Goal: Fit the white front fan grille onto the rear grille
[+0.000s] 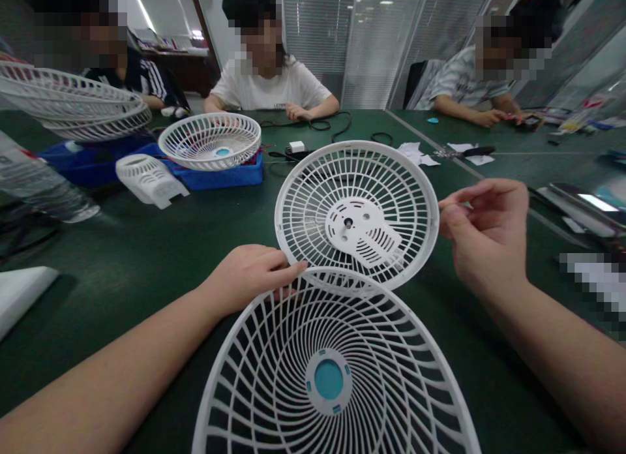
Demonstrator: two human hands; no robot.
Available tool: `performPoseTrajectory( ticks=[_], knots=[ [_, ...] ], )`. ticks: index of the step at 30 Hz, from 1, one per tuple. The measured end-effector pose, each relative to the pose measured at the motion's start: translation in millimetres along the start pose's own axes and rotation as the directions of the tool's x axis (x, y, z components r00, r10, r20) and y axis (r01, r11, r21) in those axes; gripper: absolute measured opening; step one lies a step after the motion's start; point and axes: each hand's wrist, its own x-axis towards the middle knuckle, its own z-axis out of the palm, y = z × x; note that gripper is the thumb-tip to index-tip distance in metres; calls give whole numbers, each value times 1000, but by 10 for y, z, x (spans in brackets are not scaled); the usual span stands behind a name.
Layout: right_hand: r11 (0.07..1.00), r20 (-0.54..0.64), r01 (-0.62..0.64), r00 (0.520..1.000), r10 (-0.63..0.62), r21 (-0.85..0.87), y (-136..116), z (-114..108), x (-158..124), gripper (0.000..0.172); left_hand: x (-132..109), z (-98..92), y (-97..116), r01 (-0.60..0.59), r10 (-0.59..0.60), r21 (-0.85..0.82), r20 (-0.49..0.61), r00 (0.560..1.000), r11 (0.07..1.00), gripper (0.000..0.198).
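Note:
Two white fan grilles lie before me on the green table point(147, 245). The near one, the front grille point(332, 369), has a blue centre cap. My left hand point(247, 274) grips its upper left rim, fingers curled over it. Behind it lies the rear grille point(357, 212) with a slotted white centre plate; the front grille overlaps its lower edge. My right hand point(484, 235) is at the rear grille's right rim, thumb and fingers pinched together there. Whether it pinches the rim itself is unclear.
A blue tray point(220, 175) at the back left holds another grille point(210, 139); a white motor cover point(149, 179) lies beside it. Stacked grilles point(73, 102) and a plastic bottle point(44, 186) are far left. Three people sit across the table. Cables, paper scraps and a phone point(581, 203) lie right.

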Motion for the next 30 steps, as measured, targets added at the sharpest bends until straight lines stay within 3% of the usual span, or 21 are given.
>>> performPoseTrajectory(
  ticks=[11,19,30],
  knots=[
    [1000,15,16,1000,-17,11,48,11,-1,27,-3,-7,2,-2,2,13,4,1000,1000,37],
    [995,24,96,995,-97,16,-1,24,-2,28,8,-1,6,-1,1,-3,-3,1000,1000,36],
    [996,24,87,996,-87,13,-18,34,-4,28,-11,10,-4,13,-13,-11,14,1000,1000,37]
  ],
)
